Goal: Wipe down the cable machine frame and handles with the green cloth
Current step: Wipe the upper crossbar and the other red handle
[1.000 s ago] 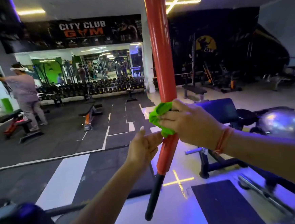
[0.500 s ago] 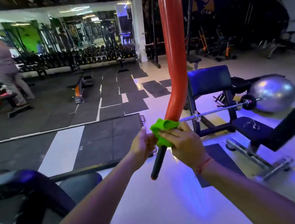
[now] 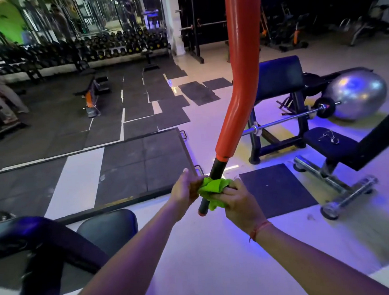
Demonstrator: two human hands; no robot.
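A: Which step rn?

B: Handle wipe, I'd say. Green cloth (image 3: pixel 212 189) is bunched round the black grip (image 3: pixel 209 188) at the low end of the orange bar (image 3: pixel 241 73), just above its tip. Right hand (image 3: pixel 238 201) curls round cloth and grip together.

A: Left hand (image 3: pixel 184 190)?

B: Against the cloth's left edge, thumb up; can't tell if it's pinching.

A: Next?

B: Prob. keep the squeeze, run to the tip, then move on to the frame.

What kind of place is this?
It looks like a gym. Racks of dumbbells line the far wall, a barbell rests on a padded bench, and a silver exercise ball sits nearby.
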